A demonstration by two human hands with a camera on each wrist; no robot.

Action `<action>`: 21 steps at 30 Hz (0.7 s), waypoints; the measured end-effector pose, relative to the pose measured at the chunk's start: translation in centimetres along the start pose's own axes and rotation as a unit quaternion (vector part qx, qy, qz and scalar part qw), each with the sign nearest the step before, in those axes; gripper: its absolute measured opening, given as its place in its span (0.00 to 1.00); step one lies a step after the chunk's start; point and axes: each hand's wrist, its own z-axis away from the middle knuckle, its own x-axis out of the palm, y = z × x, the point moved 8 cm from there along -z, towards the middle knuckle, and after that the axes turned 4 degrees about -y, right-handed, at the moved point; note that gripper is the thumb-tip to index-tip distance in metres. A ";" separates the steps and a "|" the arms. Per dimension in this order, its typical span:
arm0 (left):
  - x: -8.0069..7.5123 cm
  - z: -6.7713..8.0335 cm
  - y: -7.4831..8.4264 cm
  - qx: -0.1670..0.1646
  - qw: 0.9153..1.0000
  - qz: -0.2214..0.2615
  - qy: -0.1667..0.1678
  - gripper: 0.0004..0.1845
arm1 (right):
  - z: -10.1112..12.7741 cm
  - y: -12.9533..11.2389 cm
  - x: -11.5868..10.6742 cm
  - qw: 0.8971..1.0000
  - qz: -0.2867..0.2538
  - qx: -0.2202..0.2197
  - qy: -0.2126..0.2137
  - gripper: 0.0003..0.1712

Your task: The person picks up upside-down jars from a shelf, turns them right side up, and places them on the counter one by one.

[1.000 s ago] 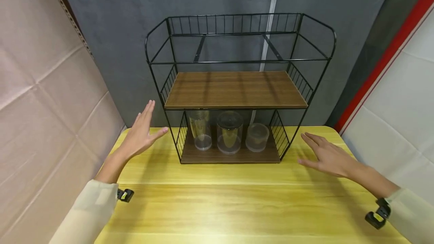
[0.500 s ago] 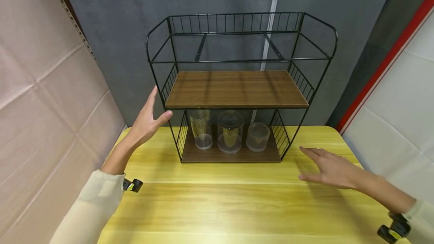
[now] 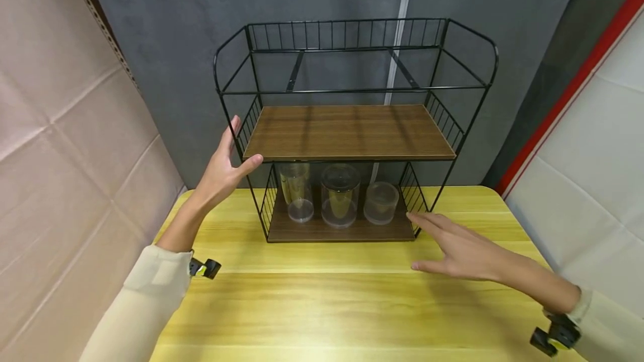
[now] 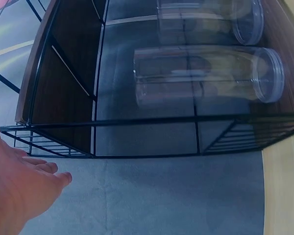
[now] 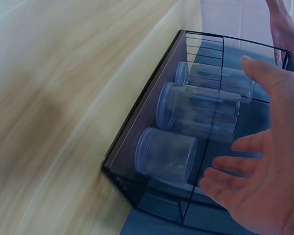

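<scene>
Head view: left hand (image 3: 219, 176) and right hand (image 3: 460, 250) empty, fingers loosely extended, contact with black-framed rack (image 3: 352, 134) unclear

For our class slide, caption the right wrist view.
Right hand near three clear jars on the bottom shelf of a black rack.

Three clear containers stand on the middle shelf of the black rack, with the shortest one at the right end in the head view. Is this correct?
The level is wrong: the head view shows the three clear containers on the bottom shelf of the black rack, with the shortest one at the right end.
</scene>
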 end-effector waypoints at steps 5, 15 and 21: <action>0.1 -0.4 0.5 0.001 0.999 0.039 0.005 0.57 | -2.2 -0.5 -0.1 0.999 0.000 -0.017 0.036 0.56; 0.3 -0.9 0.8 -0.018 0.998 0.061 0.006 0.59 | -6.5 0.3 1.3 0.997 -0.033 0.021 0.065 0.57; 0.6 -1.3 0.8 -0.018 0.997 0.077 0.001 0.59 | -8.8 1.4 2.2 0.994 -0.049 0.040 0.084 0.55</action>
